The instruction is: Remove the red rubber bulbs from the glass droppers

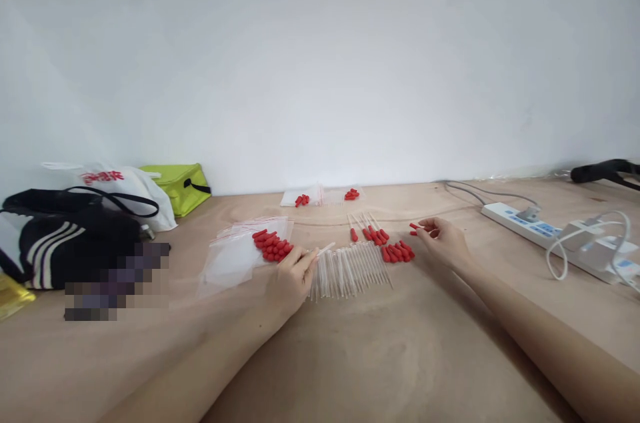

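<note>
Pinched in my left hand [296,275] is a slim clear dropper tube [327,249], its tip pointing up to the right. My right hand [440,240] has its fingers closed on a red rubber bulb [415,227]; a second red piece shows just below and may also be in the fingers. Between the hands lies a row of clear dropper tubes [350,269]. Several loose red bulbs [399,252] sit at the row's right end. Behind the row are several droppers [370,233] with bulbs fitted. A heap of red bulbs [273,247] rests beside my left hand.
Clear zip bags [233,256] lie left of the heap; more bags [320,196] with red bulbs are by the wall. On the left stand a black bag [60,236], a white bag [145,193] and a lime-green bag [175,186]. A power strip [520,219] with cables is at right.
</note>
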